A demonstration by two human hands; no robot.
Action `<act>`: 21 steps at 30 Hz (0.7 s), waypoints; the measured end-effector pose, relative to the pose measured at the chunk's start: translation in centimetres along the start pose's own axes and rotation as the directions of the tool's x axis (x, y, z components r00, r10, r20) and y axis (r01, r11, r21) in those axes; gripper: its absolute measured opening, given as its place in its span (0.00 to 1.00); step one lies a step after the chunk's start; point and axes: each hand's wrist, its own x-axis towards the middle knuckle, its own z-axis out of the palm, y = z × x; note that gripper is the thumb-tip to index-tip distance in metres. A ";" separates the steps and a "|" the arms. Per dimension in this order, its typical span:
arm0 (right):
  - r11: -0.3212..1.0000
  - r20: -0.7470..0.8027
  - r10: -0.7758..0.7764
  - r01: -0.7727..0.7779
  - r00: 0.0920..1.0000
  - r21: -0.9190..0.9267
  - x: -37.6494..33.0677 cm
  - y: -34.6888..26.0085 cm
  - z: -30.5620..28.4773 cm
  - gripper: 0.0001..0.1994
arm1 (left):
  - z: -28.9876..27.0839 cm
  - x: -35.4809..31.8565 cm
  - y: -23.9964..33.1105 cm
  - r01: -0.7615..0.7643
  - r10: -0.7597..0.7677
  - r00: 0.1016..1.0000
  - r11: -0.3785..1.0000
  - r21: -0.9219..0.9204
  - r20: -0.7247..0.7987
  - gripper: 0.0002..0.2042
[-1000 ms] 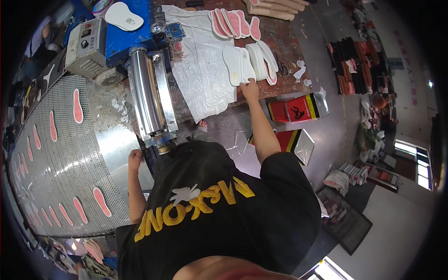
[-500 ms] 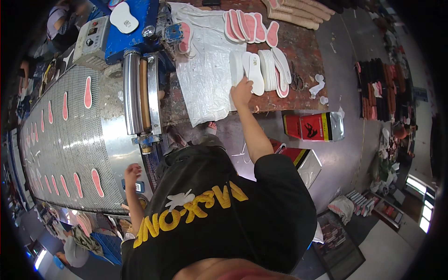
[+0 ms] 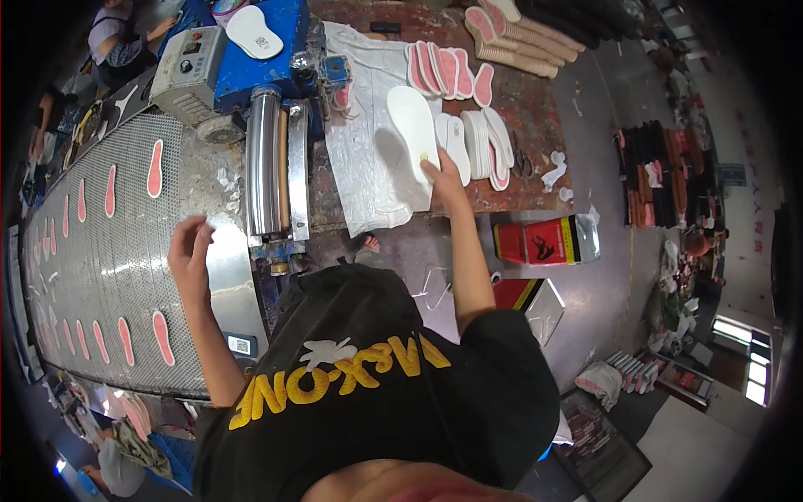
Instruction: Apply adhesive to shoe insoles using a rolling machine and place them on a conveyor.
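Observation:
My right hand [image 3: 447,177] grips a white insole [image 3: 410,121] by its narrower near end, holding it tilted above the white plastic sheet [image 3: 360,180]. Beside it on the table lie more white insoles [image 3: 454,142] and a tight white stack [image 3: 475,138]. Farther back is a row of pink insoles with white rims [image 3: 439,71]. My left hand [image 3: 192,247] is raised near the metal edge of a mesh conveyor belt [image 3: 125,243], empty, its fingers apart. Spaced pink insoles [image 3: 155,170] lie on the belt in two lines.
A blue machine [image 3: 238,84] with a shiny roller [image 3: 266,167] stands between belt and table [image 3: 535,109]. Another white insole [image 3: 253,33] rests on top of it. Scissors [image 3: 523,163] lie by the stack. Red-and-black packages [image 3: 535,243] are below the table edge. A person [image 3: 117,46] is at far left.
My right hand has lifted a white insole up off the pile. My left hand has risen forward, toward the belt's metal edge. The whole view has shifted a little.

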 end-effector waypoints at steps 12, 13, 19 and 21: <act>0.467 0.462 -0.139 -0.354 0.876 0.810 -12.3 -11.4 12.0 0.33 | 12.5 5.7 10.4 0.296 0.315 0.714 0.674 -0.677 0.625 0.55; 0.450 0.448 -0.136 -0.348 0.884 0.823 -12.4 -11.5 12.4 0.33 | 12.3 5.7 10.3 0.280 0.293 0.740 0.684 -0.674 0.605 0.54; 0.312 0.439 -0.188 -0.371 0.878 0.875 -13.8 -11.3 13.0 0.37 | 12.3 6.0 9.0 0.186 0.261 0.745 0.803 -0.566 0.614 0.40; 0.580 0.436 -0.174 -0.266 0.883 0.770 -13.8 -11.5 12.8 0.41 | 12.4 6.0 8.9 0.173 0.244 0.732 0.837 -0.519 0.637 0.38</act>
